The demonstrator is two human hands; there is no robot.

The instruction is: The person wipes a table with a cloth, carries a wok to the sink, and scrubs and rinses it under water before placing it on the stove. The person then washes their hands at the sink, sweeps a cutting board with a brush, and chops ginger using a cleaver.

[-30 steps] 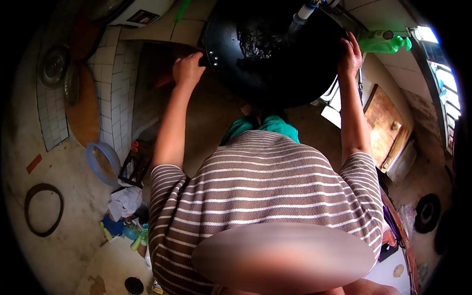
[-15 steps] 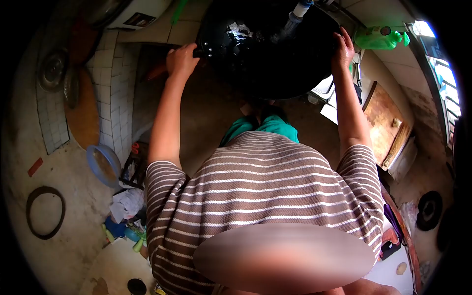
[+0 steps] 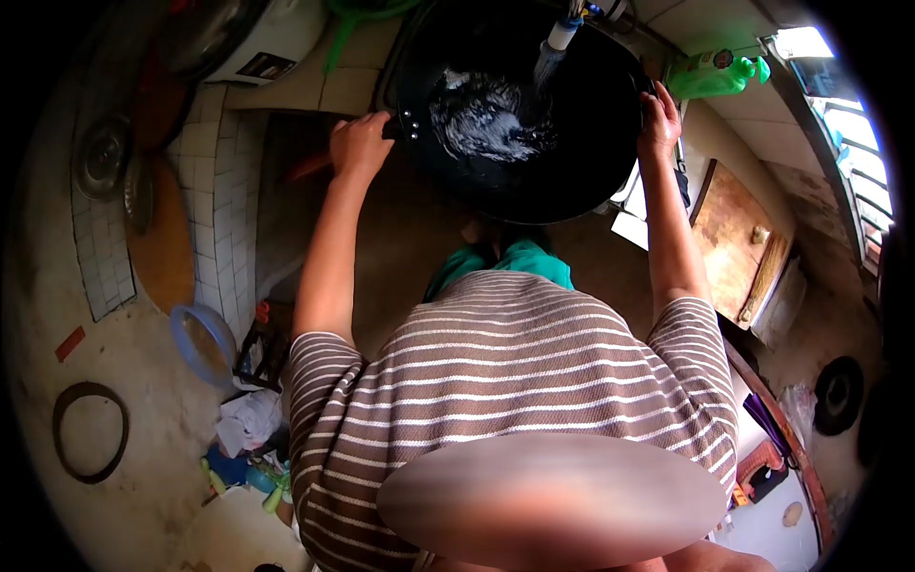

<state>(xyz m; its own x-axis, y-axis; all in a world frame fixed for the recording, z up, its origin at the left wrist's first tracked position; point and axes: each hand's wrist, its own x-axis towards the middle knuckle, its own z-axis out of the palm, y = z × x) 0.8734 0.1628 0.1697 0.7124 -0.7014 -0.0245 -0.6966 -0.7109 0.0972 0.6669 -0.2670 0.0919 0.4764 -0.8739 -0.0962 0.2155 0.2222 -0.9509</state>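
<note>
A large black wok [image 3: 591,157] is held out in front of me at the top of the view. My left hand [image 3: 360,145] is closed round its handle on the left, beside the rivets. On the opposite side my right hand [image 3: 660,119] grips the wok's rim or side handle; the fingers partly hide which. Water [image 3: 491,124] swirls and glints inside the wok. Above it, a faucet [image 3: 562,36] with a white and blue nozzle pours a stream into the wok.
A green bottle [image 3: 710,76] lies near the wok's right side, and a green strainer [image 3: 367,11] is at the top left. A tiled wall [image 3: 232,205] stands on the left. Below it is a blue basin [image 3: 202,345]. A wooden board [image 3: 732,243] leans at the right.
The wok has come slightly down in view, with both hands still on it. More swirling water shows inside it, and more of the faucet is visible.
</note>
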